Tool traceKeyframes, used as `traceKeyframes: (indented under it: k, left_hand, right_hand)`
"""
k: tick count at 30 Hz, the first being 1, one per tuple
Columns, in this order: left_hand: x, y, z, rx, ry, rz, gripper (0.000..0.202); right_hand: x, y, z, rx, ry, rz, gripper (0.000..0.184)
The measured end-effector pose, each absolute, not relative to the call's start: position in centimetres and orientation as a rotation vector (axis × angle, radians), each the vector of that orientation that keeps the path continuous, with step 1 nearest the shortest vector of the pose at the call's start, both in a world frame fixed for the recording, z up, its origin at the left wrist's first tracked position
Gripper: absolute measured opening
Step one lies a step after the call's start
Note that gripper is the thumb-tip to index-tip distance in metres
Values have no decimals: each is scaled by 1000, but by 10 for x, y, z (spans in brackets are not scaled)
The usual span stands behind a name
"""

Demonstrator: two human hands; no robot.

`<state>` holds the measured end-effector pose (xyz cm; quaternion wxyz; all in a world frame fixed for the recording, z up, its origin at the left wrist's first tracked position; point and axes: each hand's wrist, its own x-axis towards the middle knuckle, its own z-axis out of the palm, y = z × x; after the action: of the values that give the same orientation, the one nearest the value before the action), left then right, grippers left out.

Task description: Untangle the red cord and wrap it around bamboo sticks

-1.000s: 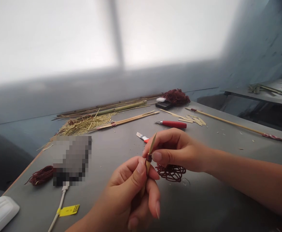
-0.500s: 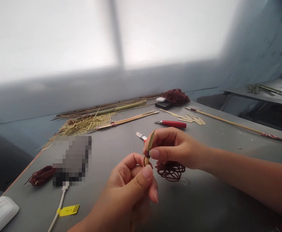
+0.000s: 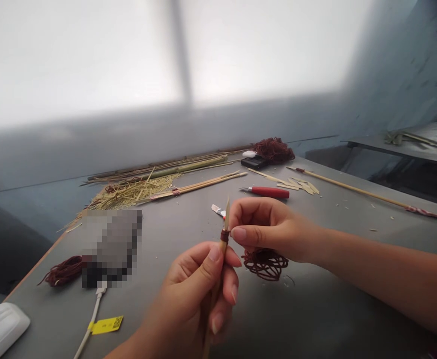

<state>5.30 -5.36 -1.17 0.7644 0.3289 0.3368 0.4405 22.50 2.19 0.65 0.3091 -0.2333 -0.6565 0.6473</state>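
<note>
A thin bamboo stick [image 3: 223, 247] with a flat pale pointed tip [image 3: 227, 214] stands nearly upright in my left hand [image 3: 198, 279], its thumb and fingers closed round the shaft. Several turns of dark brown cord [image 3: 224, 236] bind the base of the point, just above my left thumb. My right hand [image 3: 269, 227] is closed in a pinch beside the binding, on what looks like the cord's end. Under it lies a loose coil of brown cord [image 3: 265, 267]. Behind my hands sits a small blade tool [image 3: 217, 210], partly hidden by my right hand.
Farther back lie a red-handled craft knife [image 3: 269, 192], flat bamboo slivers [image 3: 304, 185] and a long tipped stick [image 3: 353, 189]. Straw shavings [image 3: 136, 192], bundled sticks [image 3: 203, 184] and another cord heap [image 3: 274, 149] line the rear. A cable [image 3: 93, 319] runs at left from a pixelated object.
My left hand has turned and slid its grip lower, so the stick's binding shows fully. My right fingers have moved off the point to beside the binding.
</note>
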Motion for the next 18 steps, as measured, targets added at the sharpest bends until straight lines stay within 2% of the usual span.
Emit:
traceKeyframes:
  k: [5, 10, 18]
  left_hand:
    - [50, -55, -14, 656, 620, 930, 27]
    - [48, -55, -12, 641, 592, 817, 30]
    - [51, -58, -9, 697, 760, 923, 41]
  right_hand:
    - [226, 23, 5, -581, -1754, 1741, 35]
    - [227, 22, 3, -451, -1754, 1802, 26]
    - [226, 24, -1, -441, -1744, 1733, 20]
